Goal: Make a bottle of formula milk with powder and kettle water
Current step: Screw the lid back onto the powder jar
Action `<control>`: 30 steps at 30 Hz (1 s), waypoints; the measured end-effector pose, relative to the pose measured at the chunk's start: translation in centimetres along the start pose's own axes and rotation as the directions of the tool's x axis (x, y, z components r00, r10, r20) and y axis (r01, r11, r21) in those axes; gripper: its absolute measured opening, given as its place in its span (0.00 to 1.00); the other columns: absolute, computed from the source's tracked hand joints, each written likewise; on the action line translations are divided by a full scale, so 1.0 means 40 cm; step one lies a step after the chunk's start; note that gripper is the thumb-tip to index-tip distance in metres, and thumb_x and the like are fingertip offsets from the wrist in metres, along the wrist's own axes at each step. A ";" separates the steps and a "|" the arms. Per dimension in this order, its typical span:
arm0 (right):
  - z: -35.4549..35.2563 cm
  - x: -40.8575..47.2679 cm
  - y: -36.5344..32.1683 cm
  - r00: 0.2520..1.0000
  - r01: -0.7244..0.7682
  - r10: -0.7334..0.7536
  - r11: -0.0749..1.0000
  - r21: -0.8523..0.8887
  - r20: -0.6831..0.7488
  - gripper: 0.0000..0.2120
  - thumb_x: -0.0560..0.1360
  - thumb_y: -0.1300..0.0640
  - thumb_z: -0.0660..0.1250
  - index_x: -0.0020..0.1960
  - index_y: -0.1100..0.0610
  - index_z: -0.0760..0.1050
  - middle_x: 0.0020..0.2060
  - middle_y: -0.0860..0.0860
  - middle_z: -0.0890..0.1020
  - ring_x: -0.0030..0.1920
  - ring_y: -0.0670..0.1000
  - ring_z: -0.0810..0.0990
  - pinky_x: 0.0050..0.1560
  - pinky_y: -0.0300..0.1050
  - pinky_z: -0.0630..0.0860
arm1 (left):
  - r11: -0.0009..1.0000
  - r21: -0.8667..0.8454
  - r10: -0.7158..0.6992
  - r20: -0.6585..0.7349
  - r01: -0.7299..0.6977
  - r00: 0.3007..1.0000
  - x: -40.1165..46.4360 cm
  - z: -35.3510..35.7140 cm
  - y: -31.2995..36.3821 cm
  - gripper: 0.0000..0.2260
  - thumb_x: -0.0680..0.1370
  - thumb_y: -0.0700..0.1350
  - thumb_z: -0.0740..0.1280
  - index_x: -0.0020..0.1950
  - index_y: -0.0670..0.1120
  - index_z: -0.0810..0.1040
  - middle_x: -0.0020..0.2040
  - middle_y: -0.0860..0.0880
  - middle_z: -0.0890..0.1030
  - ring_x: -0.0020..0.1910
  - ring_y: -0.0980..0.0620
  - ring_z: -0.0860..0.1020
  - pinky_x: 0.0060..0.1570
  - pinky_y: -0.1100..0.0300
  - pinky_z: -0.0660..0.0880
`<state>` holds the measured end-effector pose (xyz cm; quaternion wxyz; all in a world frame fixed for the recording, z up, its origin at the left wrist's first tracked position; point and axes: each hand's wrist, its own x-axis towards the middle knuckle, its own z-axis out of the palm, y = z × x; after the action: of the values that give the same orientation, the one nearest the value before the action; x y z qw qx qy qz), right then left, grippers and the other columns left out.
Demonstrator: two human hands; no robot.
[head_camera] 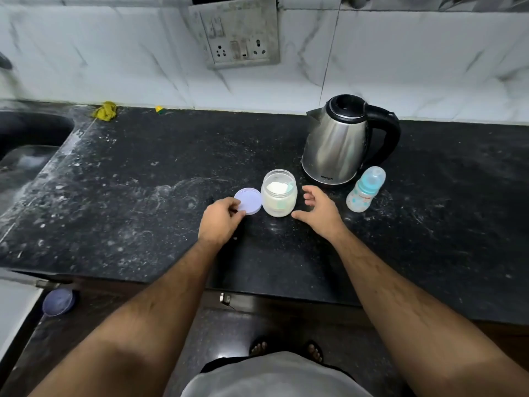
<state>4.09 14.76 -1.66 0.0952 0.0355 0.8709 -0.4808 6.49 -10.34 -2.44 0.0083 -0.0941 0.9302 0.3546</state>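
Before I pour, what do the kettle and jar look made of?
Kettle: likely stainless steel, brushed and reflective, with a black, probably plastic handle. Jar: clear, glass or hard plastic, can't tell which; white powder shows through.

The left hand [221, 219] covers the near edge of the lid [248, 201]; the kettle [340, 144] label is too small to read, and the sink [25, 136] is seemingly cut off at left.

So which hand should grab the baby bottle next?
The right hand, probably. It is open and empty, and the baby bottle stands on its side, beyond the powder jar. The left hand is busy at the lid.
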 end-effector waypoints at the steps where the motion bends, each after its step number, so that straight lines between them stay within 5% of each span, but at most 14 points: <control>1: 0.004 0.007 -0.004 1.000 0.002 -0.002 1.000 -0.008 0.015 0.40 0.66 0.58 0.81 0.74 0.54 0.67 0.65 0.54 0.76 0.62 0.51 0.76 0.64 0.47 0.74 | 1.000 0.022 0.009 0.013 -0.009 1.000 0.016 -0.005 -0.004 0.17 0.74 0.47 0.74 0.62 0.46 0.81 0.54 0.49 0.84 0.50 0.50 0.81 0.56 0.56 0.76; 9: 0.030 0.055 -0.017 0.990 0.036 -0.032 0.999 -0.027 0.137 0.55 0.56 0.50 0.83 0.77 0.52 0.60 0.69 0.47 0.74 0.70 0.49 0.71 0.72 0.48 0.67 | 0.937 0.313 0.055 0.307 -0.155 0.950 0.113 0.000 0.025 0.47 0.67 0.57 0.79 0.79 0.47 0.60 0.79 0.47 0.62 0.76 0.43 0.60 0.72 0.42 0.63; 15: 0.044 0.063 -0.030 0.990 0.045 -0.049 0.998 0.032 0.129 0.46 0.62 0.58 0.83 0.74 0.51 0.63 0.61 0.43 0.75 0.63 0.45 0.73 0.61 0.39 0.67 | 0.904 0.362 0.064 0.406 -0.225 0.912 0.148 0.023 0.048 0.48 0.68 0.53 0.79 0.81 0.48 0.55 0.80 0.48 0.58 0.78 0.43 0.58 0.74 0.45 0.63; 20: 0.043 0.049 -0.032 0.991 0.025 -0.031 0.998 0.052 0.129 0.44 0.57 0.48 0.83 0.68 0.48 0.67 0.60 0.43 0.78 0.61 0.46 0.76 0.61 0.41 0.71 | 0.890 0.389 0.088 0.369 -0.240 0.925 0.137 0.039 0.049 0.44 0.71 0.52 0.77 0.81 0.49 0.56 0.78 0.46 0.64 0.75 0.42 0.63 0.72 0.47 0.66; 22: 0.045 0.044 -0.031 0.993 0.015 -0.021 0.998 0.059 0.116 0.44 0.53 0.44 0.81 0.66 0.47 0.68 0.59 0.43 0.79 0.60 0.46 0.77 0.62 0.44 0.73 | 0.935 0.309 0.071 0.316 -0.173 0.946 0.132 0.040 0.041 0.44 0.71 0.52 0.77 0.80 0.49 0.57 0.75 0.44 0.66 0.74 0.41 0.64 0.71 0.47 0.66; 26: 0.035 0.032 -0.028 0.997 0.016 -0.022 0.996 0.090 0.071 0.38 0.61 0.53 0.83 0.65 0.50 0.67 0.59 0.46 0.79 0.59 0.47 0.78 0.61 0.44 0.75 | 0.999 -0.030 -0.021 0.140 0.026 0.990 0.122 0.029 0.051 0.41 0.70 0.54 0.76 0.79 0.48 0.61 0.73 0.42 0.67 0.70 0.42 0.69 0.71 0.48 0.67; 30: 0.025 0.012 -0.023 0.998 0.010 -0.018 0.992 0.129 0.063 0.36 0.63 0.54 0.82 0.64 0.53 0.66 0.58 0.48 0.78 0.58 0.47 0.78 0.59 0.44 0.76 | 0.892 -0.423 -0.120 0.117 0.159 0.986 0.117 0.008 0.100 0.38 0.67 0.62 0.71 0.74 0.50 0.68 0.67 0.46 0.75 0.62 0.48 0.76 0.67 0.48 0.73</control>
<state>3.60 13.41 -1.51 0.1173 0.0200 0.8347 -0.5376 1.14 -7.99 -0.43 0.0538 -0.1446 0.8185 0.5534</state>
